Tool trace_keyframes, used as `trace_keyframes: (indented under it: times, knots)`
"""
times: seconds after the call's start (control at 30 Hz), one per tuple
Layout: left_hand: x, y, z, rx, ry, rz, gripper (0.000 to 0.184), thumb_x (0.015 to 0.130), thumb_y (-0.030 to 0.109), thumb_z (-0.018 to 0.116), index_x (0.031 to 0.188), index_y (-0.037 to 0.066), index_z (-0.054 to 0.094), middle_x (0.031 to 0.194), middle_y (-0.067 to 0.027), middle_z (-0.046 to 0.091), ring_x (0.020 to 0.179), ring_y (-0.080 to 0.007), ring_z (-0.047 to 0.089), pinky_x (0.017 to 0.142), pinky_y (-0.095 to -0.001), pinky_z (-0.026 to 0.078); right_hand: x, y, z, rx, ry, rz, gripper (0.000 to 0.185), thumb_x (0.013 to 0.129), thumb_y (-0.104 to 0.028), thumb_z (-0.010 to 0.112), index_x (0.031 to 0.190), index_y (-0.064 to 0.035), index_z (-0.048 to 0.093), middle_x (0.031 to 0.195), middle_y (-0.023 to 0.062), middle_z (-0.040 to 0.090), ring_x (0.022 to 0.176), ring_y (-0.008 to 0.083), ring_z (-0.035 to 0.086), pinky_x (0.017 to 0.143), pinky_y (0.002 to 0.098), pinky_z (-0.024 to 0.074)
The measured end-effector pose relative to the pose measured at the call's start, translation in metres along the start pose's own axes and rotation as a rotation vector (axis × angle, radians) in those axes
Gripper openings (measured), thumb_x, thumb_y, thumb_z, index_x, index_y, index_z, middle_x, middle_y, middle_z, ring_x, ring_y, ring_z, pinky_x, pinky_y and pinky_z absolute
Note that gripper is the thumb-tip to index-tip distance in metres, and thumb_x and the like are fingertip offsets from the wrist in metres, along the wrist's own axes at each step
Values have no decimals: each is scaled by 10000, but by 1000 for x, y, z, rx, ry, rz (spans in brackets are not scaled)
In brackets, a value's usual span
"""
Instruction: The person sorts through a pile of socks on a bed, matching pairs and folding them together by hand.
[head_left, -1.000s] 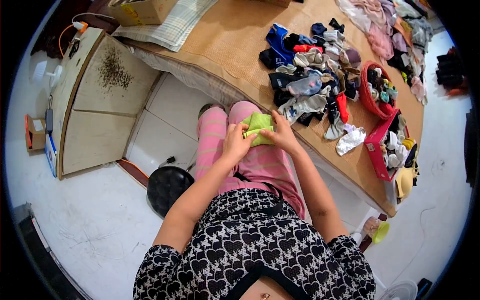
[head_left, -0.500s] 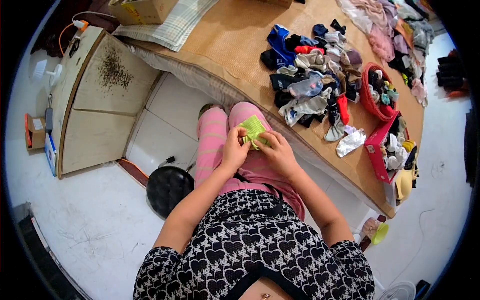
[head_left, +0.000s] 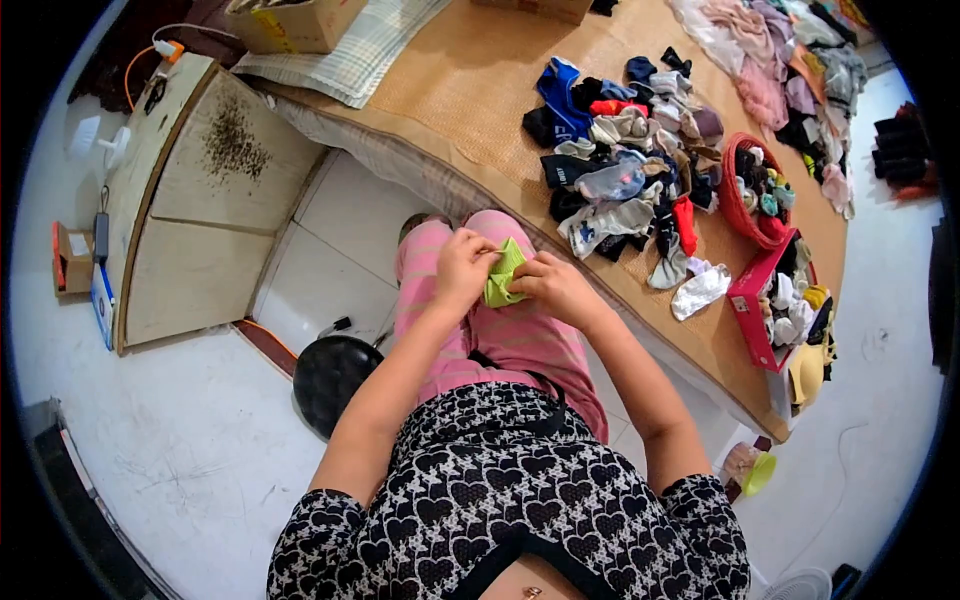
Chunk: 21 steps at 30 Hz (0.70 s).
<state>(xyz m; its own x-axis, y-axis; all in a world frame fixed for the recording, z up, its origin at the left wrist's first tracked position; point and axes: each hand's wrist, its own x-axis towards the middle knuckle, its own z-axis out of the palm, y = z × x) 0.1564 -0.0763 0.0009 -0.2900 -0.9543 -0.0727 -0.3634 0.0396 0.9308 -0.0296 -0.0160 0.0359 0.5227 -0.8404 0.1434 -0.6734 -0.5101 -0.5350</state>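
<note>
A lime-green ribbed sock [head_left: 505, 272], bunched and folded, lies over my knees in the pink striped trousers. My left hand [head_left: 466, 268] pinches its left edge near the top. From the other side, the fingers of my right hand [head_left: 552, 287] are closed on its right edge. Part of the fabric is hidden behind the fingers. Beyond my hands, on the bed mat, is a heap of mixed socks [head_left: 620, 215], in black, white, blue and red.
Right of the heap stand a red woven basket [head_left: 735, 205] and a pink box [head_left: 750, 310], both holding socks. Piled clothes [head_left: 770, 80] lie farther back. A wooden cabinet [head_left: 210, 255] and a black round stool [head_left: 338, 380] are on the left.
My left hand has shifted up and left along the sock, and my right hand slightly right. The sock's flat, squarish face has become narrower and more folded.
</note>
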Motion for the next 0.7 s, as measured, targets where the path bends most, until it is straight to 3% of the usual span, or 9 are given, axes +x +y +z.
trace_keyframes:
  times: [0.03,0.1,0.2,0.27,0.3,0.4,0.6,0.7]
  knots:
    - [1,5,4,0,-1,0,89,753,72,662,834,41,641,851,-84,602,793,-247,586,723,-347,474,1,3,3,-3,5,2,270,660,-49,621,920,-109,664,998,22,599,897,253,555,801,340,481]
    - [3,12,14,197,14,419,86,720,42,655,803,53,633,794,-82,598,794,-273,565,724,-372,462,1,5,4,-7,10,5,247,662,-50,626,900,-101,662,992,23,601,890,251,559,793,338,483]
    - [-3,14,20,202,5,358,94,714,56,636,805,77,626,782,-73,600,819,-281,547,730,-392,446,-4,1,8,2,25,153,280,693,-43,604,966,-100,638,1040,41,588,909,273,561,778,353,487]
    - [-11,14,19,213,-15,293,86,723,62,626,806,83,624,792,-64,603,841,-277,546,740,-394,438,-10,-1,21,133,295,444,331,733,-36,580,1058,-103,589,1092,64,564,920,298,568,766,378,491]
    - [-16,12,17,242,-41,347,80,732,67,617,808,90,620,810,-53,606,867,-268,543,760,-392,429,-7,-5,18,136,294,445,331,733,-36,580,1058,-103,589,1092,64,564,920,298,568,766,378,491]
    - [-22,8,10,292,-95,437,75,744,80,613,817,101,615,849,-38,609,910,-254,537,796,-389,410,-1,-12,6,45,295,156,312,762,-93,607,1068,-102,551,1075,98,559,907,302,581,749,402,492]
    - [-16,11,-6,488,-142,613,185,726,143,662,895,106,595,922,-45,606,958,-261,522,835,-408,390,-10,6,9,-79,-34,377,285,746,-157,639,1012,-109,550,932,66,587,867,272,582,706,386,486]
    - [-15,20,-17,570,-215,608,309,688,200,703,950,102,571,941,-54,601,978,-273,514,834,-423,384,-17,9,15,-165,45,333,238,741,-169,647,946,-93,553,917,66,559,859,261,577,700,372,483]
